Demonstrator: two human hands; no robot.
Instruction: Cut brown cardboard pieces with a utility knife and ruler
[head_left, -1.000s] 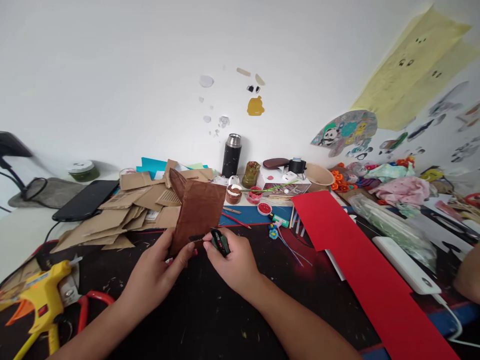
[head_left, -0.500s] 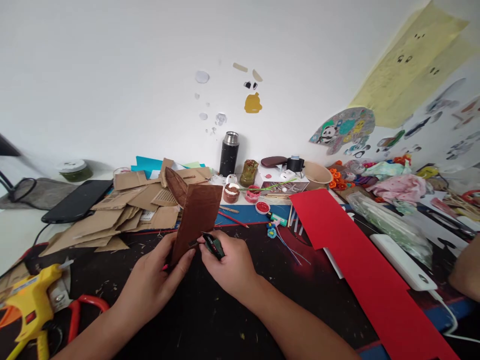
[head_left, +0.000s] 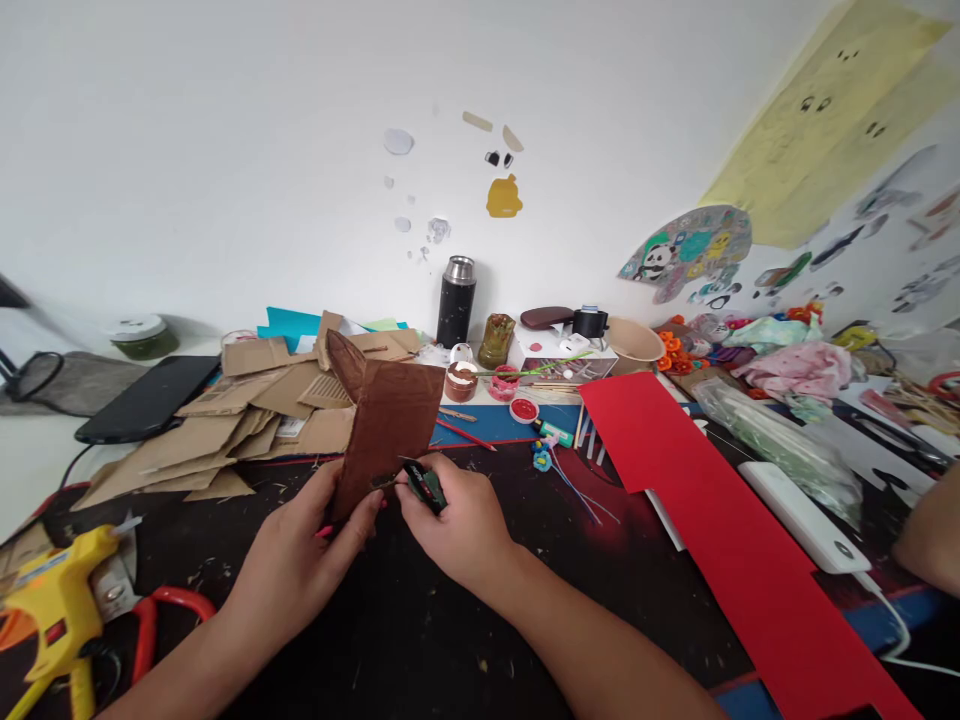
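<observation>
My left hand [head_left: 296, 545] grips a brown-painted piece of cardboard [head_left: 397, 415] by its lower left edge, thumb in front. The cardboard stands upright above the black mat, and a leaf-shaped brown piece [head_left: 346, 365] shows behind its upper left corner. In my right hand [head_left: 469, 510] is a dark green utility knife [head_left: 424, 487], pinched between thumb and fingers. It is close to the lower right of the cardboard, beside a small dark cut near my left thumb. The blade itself is hard to make out. Something pink [head_left: 325, 531] peeks out under my left fingers.
Cardboard scraps [head_left: 195, 440] are heaped at the left, above a yellow glue gun [head_left: 60, 610] and red-handled scissors [head_left: 176, 600]. Paint jars [head_left: 460, 384] and a black flask [head_left: 456, 305] stand behind. Red card [head_left: 697, 510] and a white power strip [head_left: 806, 517] lie right. Another person's arm [head_left: 930, 530] shows.
The cardboard has turned to face me more, and a small dark cut now shows by my left thumb. The knife has shifted slightly left and up. The view has moved a little.
</observation>
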